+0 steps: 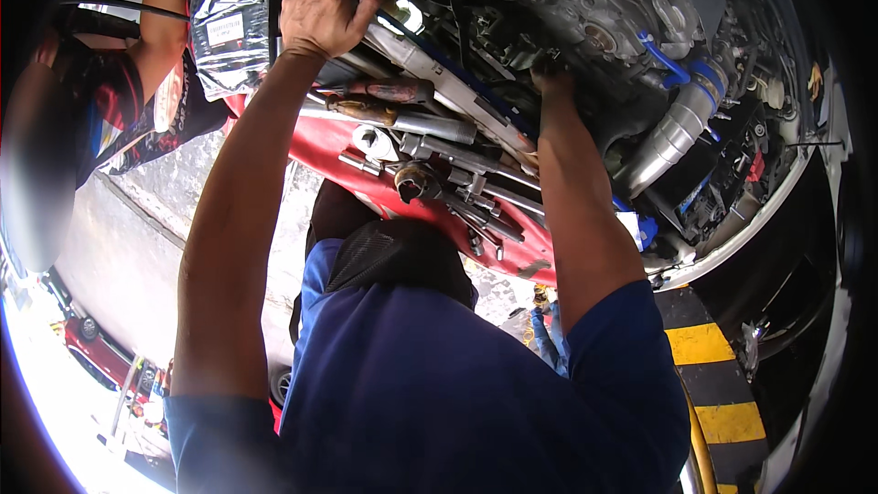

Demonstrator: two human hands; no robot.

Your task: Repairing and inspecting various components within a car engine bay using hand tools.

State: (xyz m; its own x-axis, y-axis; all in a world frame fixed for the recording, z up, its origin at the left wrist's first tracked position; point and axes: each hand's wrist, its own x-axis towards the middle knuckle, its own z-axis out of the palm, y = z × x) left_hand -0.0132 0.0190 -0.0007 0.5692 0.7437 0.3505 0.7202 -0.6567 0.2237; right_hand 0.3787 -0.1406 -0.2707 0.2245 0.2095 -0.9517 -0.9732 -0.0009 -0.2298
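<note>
My left hand (327, 9) rests palm down at the top of the engine bay, beside a plastic-wrapped package (229, 27). Its thumb is held apart and the fingertips drop out of sight over a dark edge. Deep in shadow, my right hand (552, 73) reaches down among the parts of the engine (599, 32); its fingers are hidden, and so is whatever they touch. Between my arms, a metal crossbar (448, 87) runs diagonally. Sockets, extension bars and ratchets (471, 160) lie on the red body panel (329, 142), near a screwdriver with a worn handle (361, 110).
At the left, another person's arm (163, 14) reaches in close to the package. A silver pipe (672, 142) with blue couplings stands right of my right arm. Yellow and black floor stripes (700, 345) show at lower right, and a red car (99, 357) at lower left.
</note>
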